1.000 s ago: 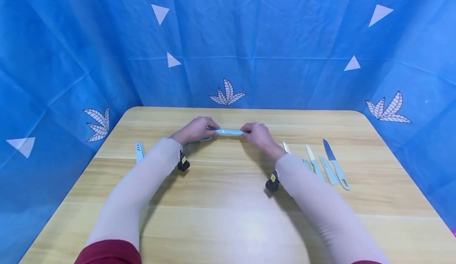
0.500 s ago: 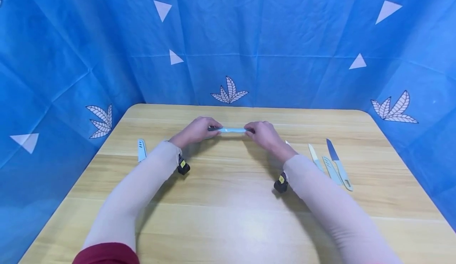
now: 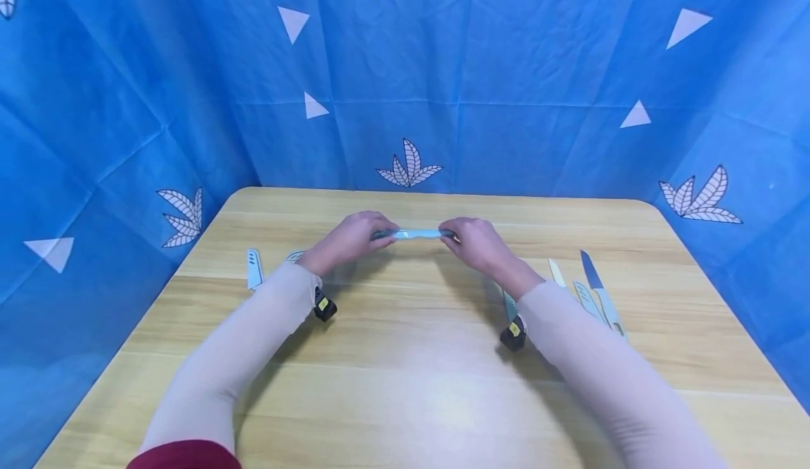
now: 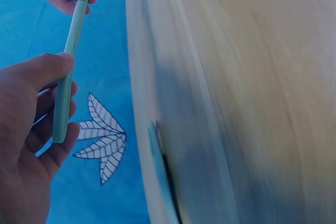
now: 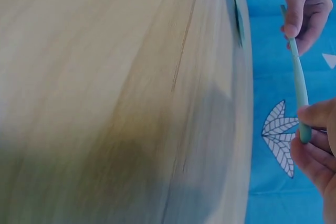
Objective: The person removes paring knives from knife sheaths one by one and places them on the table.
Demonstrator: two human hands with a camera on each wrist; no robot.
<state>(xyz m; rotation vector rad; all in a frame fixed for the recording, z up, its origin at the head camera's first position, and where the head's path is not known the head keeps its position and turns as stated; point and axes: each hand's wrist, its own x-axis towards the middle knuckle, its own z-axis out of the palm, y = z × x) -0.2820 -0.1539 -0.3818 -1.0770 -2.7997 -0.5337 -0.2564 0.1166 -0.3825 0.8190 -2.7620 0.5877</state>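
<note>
A slim light blue-green knife (image 3: 419, 233) is held level above the back of the table, between both hands. My left hand (image 3: 357, 239) pinches its left end, where a sheath (image 4: 62, 109) seems to cover the blade. At the other end, my right hand (image 3: 477, 242) pinches the handle between thumb and fingers, as the right wrist view also shows. No bare blade shows between the hands. On the tabletop beneath, the left wrist view catches another narrow light-blue piece (image 4: 164, 177), seen edge-on; its kind is unclear.
To the right lie a blue-bladed knife (image 3: 593, 275), a slotted sheath (image 3: 587, 300) and a pale-bladed knife (image 3: 556, 272). A light-blue piece (image 3: 510, 306) is partly hidden under the right wrist. One slotted sheath (image 3: 254, 269) lies at the left. A blue curtain (image 3: 506, 68) hangs behind the table.
Both hands have shifted slightly right with the knife, still gripping its two ends. The right forearm has swung outward, uncovering a light-blue piece beneath its wrist. The head view has shifted slightly.
</note>
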